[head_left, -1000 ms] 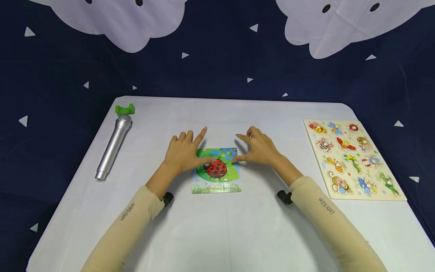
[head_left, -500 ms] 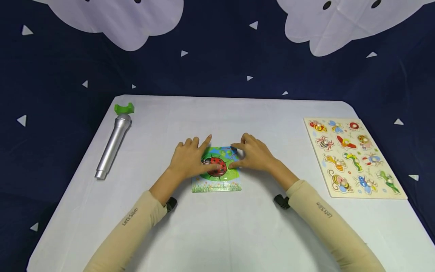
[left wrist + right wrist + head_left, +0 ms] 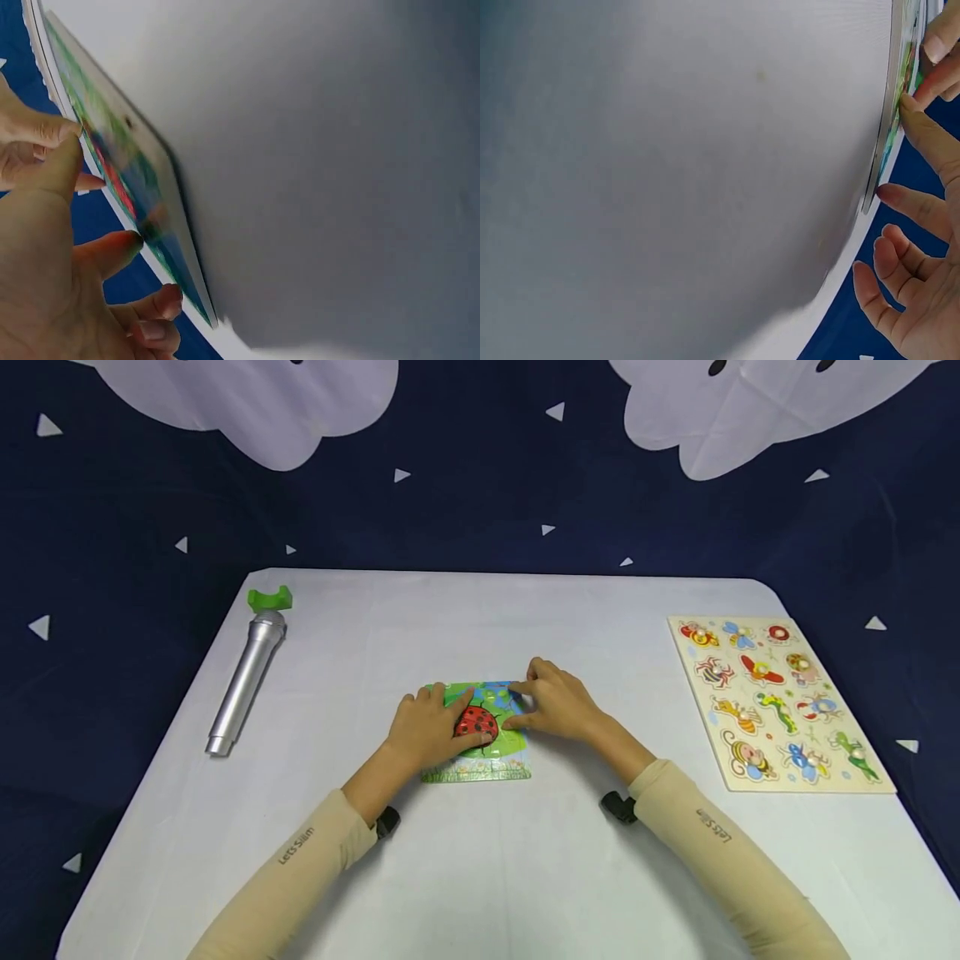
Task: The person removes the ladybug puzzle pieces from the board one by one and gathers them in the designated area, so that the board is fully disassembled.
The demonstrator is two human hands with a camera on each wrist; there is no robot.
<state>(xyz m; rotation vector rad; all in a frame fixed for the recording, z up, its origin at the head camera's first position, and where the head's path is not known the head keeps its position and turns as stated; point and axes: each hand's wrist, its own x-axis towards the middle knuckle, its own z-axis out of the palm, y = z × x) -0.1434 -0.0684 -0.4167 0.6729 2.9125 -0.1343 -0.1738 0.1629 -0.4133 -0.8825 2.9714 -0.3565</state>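
Observation:
A small square ladybug puzzle [image 3: 491, 760] lies flat near the middle of the table in the head view. Over its left part is my left hand [image 3: 425, 727], which rests its thumb and fingertips on the picture and hides the ladybug's head. My right hand [image 3: 561, 702] touches the puzzle's right side with thumb and index finger, the thumb low and the index near the top right corner. Its other fingers are bent and off the puzzle, as the right wrist view shows. From the left wrist, the puzzle [image 3: 161, 217] appears edge-on as a thin board under the fingertips.
A silver microphone [image 3: 251, 681] lies at the table's left, with a green curved block [image 3: 270, 600] at its head. On the right lies a wooden insect peg puzzle board [image 3: 780, 714]. Behind the white table [image 3: 480, 868] hangs a dark blue cloth [image 3: 480, 510] with clouds and triangles.
My left hand has moved right and onto the puzzle, its fingers coming down on the picture. My right hand has shifted slightly left, its index finger lowering to the top right corner.

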